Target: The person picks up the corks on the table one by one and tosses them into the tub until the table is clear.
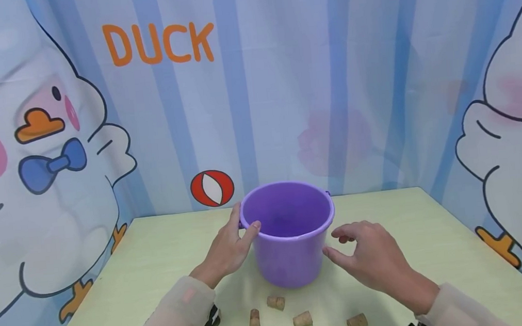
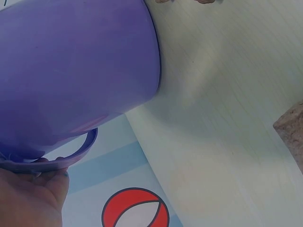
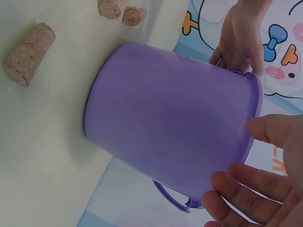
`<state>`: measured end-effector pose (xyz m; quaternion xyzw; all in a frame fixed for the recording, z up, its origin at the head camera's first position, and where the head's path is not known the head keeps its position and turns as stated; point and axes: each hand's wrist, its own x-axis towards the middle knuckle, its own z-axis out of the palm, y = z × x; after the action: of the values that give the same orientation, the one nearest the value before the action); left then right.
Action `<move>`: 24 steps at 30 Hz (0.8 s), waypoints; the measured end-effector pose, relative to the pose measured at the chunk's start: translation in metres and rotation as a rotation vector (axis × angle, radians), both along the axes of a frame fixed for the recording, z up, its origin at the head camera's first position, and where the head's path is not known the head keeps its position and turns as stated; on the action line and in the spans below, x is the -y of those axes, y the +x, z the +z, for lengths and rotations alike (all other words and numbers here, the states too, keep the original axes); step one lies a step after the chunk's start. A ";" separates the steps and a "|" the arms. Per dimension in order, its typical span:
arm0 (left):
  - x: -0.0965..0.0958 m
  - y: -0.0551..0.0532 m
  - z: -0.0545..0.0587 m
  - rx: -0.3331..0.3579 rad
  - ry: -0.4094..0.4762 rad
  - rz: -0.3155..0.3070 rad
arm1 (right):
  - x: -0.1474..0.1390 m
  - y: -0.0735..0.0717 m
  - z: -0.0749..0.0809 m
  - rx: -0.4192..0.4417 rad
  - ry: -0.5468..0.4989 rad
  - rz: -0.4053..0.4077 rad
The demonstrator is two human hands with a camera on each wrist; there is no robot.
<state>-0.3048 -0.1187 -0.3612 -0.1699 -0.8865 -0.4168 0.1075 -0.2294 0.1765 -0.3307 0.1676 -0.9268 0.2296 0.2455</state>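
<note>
A purple bucket [image 1: 289,259] stands upright on the table, and the part of its inside that shows holds nothing. At its left rim my left hand [image 1: 225,249] grips it, the thumb over the edge and the fingers largely hidden on the outer side. The left wrist view shows the purple handle [image 2: 85,147] hanging by that hand's fingers. My right hand [image 1: 375,256] hovers at the bucket's right side, fingers loosely bent and apart, holding nothing. Several cork stoppers [image 1: 302,319] lie scattered on the table in front of the bucket.
The pale yellow-green table [image 1: 170,243] reaches back to a hanging cloth [image 1: 273,89] printed with ducks and blue stripes. One cork [image 1: 357,322] lies nearer my right forearm than the others. Another is cut off at the bottom edge of the head view.
</note>
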 end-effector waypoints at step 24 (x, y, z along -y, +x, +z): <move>0.000 0.000 0.000 0.003 0.002 -0.004 | -0.004 0.009 -0.021 0.142 0.119 -0.065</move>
<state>-0.3052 -0.1189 -0.3615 -0.1712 -0.8857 -0.4184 0.1056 -0.2205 0.1809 -0.3512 0.1352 -0.9588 0.1772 0.1761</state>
